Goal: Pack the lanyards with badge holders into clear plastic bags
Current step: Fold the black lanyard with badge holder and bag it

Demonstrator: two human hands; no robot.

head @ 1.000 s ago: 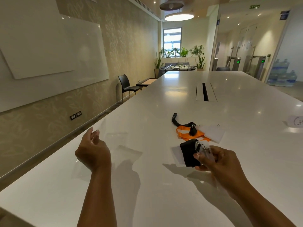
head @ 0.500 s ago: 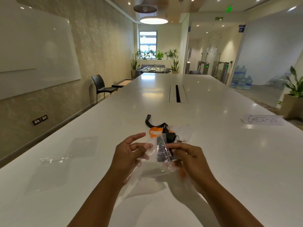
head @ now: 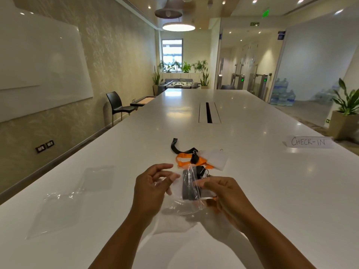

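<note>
Your left hand [head: 153,188] pinches the near edge of a clear plastic bag [head: 179,202] with curled fingers, while its index finger points up, free of the plastic. Your right hand [head: 227,197] grasps a folded black lanyard [head: 189,188] with its fingertips. The lower part of this lanyard is inside the bag and looks grey through the plastic. The upper part, with a metal ring, is outside the bag's mouth. The bag is between your two hands, close in front of you, over the white table [head: 252,171].

Just behind your hands, an orange lanyard [head: 182,161] lies on the table, and a second black lanyard [head: 175,148] lies across it. A clear badge holder [head: 216,159] lies just beside them on the right. On your left, well apart, spare bags [head: 58,208] lie flat on the table. Far to the right there is a paper sign [head: 308,142] that reads CHECK-IN.
</note>
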